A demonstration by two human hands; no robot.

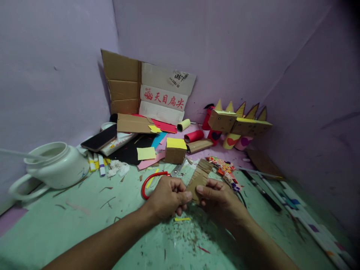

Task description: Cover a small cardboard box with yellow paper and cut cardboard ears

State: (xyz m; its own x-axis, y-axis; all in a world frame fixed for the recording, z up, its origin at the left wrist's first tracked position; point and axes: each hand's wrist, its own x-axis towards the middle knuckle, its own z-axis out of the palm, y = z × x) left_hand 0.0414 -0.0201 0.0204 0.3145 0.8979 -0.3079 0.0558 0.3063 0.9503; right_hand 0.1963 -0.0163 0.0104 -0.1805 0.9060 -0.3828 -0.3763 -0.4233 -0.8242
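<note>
A strip of corrugated cardboard (200, 175) is held up between both my hands at the middle of the green table (84, 221). My left hand (166, 197) pinches its lower left edge with thumb and fingers. My right hand (221, 198) grips its lower right edge. Red-handled scissors (152, 179) lie on the table just behind my left hand. A small yellow paper sliver (182, 219) lies below my hands.
A white pot (53, 165) stands at the left, markers (97, 163) beside it. A phone (99, 138), coloured papers, a small cardboard box (175, 151), paper rolls and a cardboard figure (239, 125) crowd the back. A flattened carton (146, 90) leans on the purple wall. Pens (260, 189) lie at the right.
</note>
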